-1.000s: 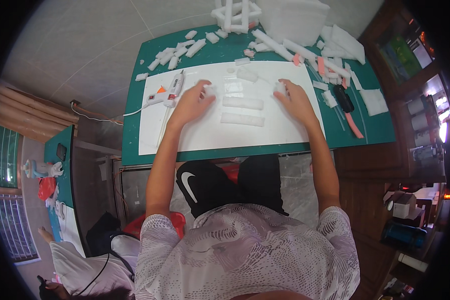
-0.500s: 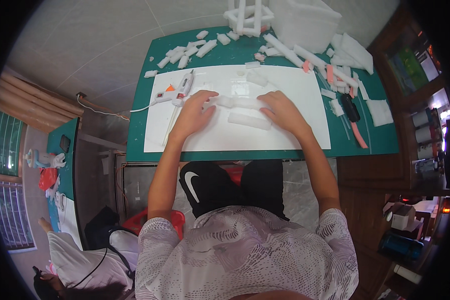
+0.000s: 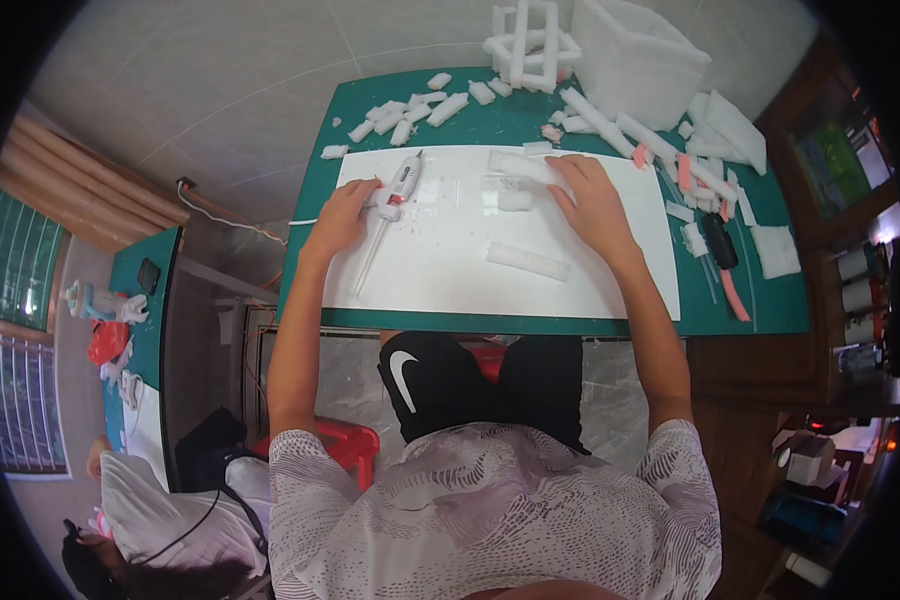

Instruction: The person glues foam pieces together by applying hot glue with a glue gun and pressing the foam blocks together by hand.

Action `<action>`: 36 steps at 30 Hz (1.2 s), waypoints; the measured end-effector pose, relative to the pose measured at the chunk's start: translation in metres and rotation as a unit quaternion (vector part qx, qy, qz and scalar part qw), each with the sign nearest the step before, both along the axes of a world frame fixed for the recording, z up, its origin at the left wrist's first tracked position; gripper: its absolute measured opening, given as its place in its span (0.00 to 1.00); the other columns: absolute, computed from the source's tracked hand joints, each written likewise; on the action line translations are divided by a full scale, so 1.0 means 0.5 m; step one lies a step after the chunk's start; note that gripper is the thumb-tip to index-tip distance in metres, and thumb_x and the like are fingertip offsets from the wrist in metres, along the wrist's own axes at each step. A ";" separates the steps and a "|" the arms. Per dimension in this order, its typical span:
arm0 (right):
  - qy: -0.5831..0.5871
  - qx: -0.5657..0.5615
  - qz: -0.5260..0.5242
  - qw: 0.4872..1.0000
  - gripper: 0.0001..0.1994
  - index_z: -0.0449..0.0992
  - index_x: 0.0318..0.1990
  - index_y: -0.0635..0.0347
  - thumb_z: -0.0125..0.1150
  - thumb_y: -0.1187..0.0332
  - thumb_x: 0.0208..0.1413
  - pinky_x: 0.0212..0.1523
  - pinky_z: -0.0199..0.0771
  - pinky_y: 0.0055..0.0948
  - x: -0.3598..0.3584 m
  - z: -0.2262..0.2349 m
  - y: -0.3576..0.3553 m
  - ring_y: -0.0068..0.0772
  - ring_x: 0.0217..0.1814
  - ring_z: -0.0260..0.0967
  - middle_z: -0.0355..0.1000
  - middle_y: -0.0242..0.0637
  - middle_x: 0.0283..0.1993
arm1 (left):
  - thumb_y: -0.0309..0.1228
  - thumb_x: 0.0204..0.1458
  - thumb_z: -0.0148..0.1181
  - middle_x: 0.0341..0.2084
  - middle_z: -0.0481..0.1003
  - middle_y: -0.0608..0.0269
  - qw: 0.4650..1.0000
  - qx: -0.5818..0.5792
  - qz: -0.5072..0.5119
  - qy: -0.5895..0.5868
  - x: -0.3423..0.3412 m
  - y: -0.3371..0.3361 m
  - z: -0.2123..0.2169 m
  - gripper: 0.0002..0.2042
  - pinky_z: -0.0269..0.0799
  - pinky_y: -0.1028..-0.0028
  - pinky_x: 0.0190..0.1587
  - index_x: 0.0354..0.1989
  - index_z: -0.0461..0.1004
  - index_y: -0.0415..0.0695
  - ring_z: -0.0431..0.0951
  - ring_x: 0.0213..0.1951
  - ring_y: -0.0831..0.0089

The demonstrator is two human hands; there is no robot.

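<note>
Two hands apart: left hand [image 3: 342, 215] grips glue gun [image 3: 398, 187], right hand [image 3: 592, 205] presses foam strip [image 3: 523, 165].

Glue gun [image 3: 398, 186] lies left of foam strip [image 3: 527, 261] (both on board [image 3: 450, 270]).

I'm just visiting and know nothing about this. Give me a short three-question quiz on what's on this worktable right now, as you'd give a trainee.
1. True or false: the left hand is at the glue gun.
2. Which lies nearest the table's front edge? A) the foam strip on the white board B) the foam frame C) the large foam block
3. Fill in: the right hand rests on a ____ foam piece.

Key: 1 true: its fingers reach the gun's handle. 2 A: the frame and block stand at the far edge of the green mat. 3 white.
</note>
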State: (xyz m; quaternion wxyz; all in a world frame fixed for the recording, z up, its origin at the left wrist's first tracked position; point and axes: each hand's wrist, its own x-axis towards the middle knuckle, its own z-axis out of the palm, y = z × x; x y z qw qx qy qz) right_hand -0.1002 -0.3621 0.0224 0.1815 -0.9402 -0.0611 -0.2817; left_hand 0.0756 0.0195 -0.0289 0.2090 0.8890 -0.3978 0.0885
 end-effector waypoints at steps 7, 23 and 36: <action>0.070 0.138 0.041 0.987 0.18 0.76 0.58 0.62 0.63 0.68 0.61 0.56 0.75 0.34 0.014 0.012 -0.010 0.42 0.56 0.73 0.73 0.44 0.56 | 0.18 0.44 0.56 0.46 0.73 0.51 0.994 0.110 0.016 0.021 0.010 -0.027 0.031 0.33 0.72 0.58 0.50 0.63 0.70 0.53 0.73 0.48 0.50; 0.363 0.574 0.151 0.718 0.20 0.65 0.64 0.68 0.51 0.65 0.72 0.61 0.77 0.29 0.105 -0.073 0.099 0.36 0.63 0.72 0.65 0.44 0.62 | 0.15 0.45 0.52 0.42 0.69 0.47 0.997 -0.029 -0.066 -0.013 0.054 0.018 0.011 0.30 0.69 0.58 0.51 0.61 0.69 0.45 0.71 0.45 0.48; 0.175 0.176 0.075 0.966 0.19 0.79 0.55 0.60 0.67 0.63 0.57 0.52 0.75 0.30 0.086 -0.078 -0.012 0.35 0.52 0.72 0.75 0.41 0.53 | 0.34 0.58 0.62 0.24 0.72 0.72 0.892 -0.268 0.018 0.364 0.038 -0.067 0.065 0.15 0.62 0.81 0.28 0.50 0.75 0.39 0.69 0.25 0.85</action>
